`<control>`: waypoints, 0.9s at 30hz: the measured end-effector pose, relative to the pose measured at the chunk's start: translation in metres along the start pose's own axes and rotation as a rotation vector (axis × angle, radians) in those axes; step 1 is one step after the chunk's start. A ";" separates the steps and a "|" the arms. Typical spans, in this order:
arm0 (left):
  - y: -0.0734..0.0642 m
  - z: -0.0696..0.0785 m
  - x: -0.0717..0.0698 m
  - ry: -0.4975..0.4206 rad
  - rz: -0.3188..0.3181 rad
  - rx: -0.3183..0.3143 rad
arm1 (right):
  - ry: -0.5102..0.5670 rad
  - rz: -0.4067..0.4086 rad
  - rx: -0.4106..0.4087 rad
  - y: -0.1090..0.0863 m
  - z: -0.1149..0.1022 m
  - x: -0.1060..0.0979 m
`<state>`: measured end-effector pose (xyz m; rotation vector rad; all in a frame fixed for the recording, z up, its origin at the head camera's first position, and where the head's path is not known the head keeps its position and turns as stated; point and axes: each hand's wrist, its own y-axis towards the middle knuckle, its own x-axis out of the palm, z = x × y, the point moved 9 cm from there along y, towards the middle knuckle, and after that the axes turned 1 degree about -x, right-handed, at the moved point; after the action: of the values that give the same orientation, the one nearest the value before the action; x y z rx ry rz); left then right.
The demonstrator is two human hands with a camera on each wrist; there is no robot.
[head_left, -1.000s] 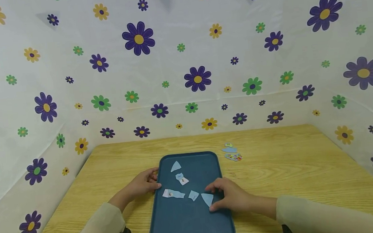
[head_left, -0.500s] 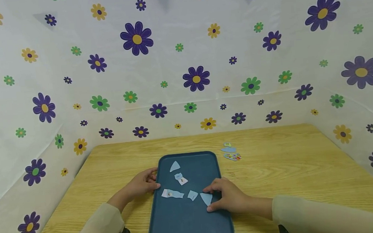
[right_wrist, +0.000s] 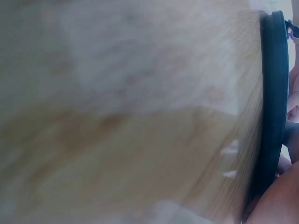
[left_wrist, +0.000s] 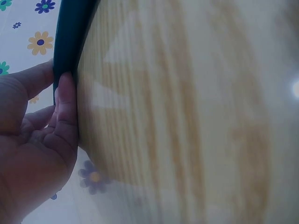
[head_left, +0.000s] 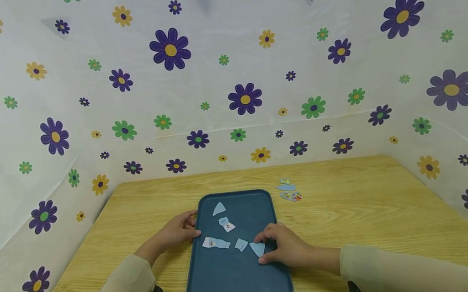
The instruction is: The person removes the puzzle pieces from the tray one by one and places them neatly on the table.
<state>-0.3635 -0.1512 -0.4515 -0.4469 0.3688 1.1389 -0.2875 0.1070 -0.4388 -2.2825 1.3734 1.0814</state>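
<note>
A dark blue tray (head_left: 238, 283) lies on the wooden table, with several flat light-blue pieces on it. My right hand (head_left: 287, 247) reaches over the tray's right side and holds a triangular light-blue piece (head_left: 257, 249) between thumb and fingertips. Just left of it sits a small four-sided blue piece (head_left: 241, 245), then a long blue piece with a pink end (head_left: 217, 243). Farther up are a blue-and-white piece with a small picture (head_left: 226, 224) and another triangular piece (head_left: 219, 208). My left hand (head_left: 180, 228) grips the tray's left rim, as the left wrist view also shows.
Beyond the tray's right rim, on the table (head_left: 346, 210), lie a small green-and-white piece (head_left: 285, 181), a blue oval piece (head_left: 287, 187) and a multicoloured piece (head_left: 291, 196). A flower-printed white cloth (head_left: 212, 83) surrounds the table at the back and sides.
My right hand has shifted the triangular piece slightly left, closer to the four-sided piece. The left hand stays at the tray rim. The head view has drifted a little.
</note>
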 end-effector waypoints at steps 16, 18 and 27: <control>0.000 -0.002 0.000 -0.012 0.008 -0.010 | 0.098 0.010 0.017 -0.002 -0.011 -0.009; 0.000 -0.002 0.000 -0.011 0.009 -0.009 | 0.109 0.016 0.019 -0.002 -0.010 -0.009; -0.001 0.000 0.000 -0.026 -0.002 -0.007 | 0.137 0.050 0.040 -0.002 -0.002 -0.015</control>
<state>-0.3629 -0.1515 -0.4514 -0.4381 0.3413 1.1437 -0.2891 0.1164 -0.4270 -2.3431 1.4969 0.9186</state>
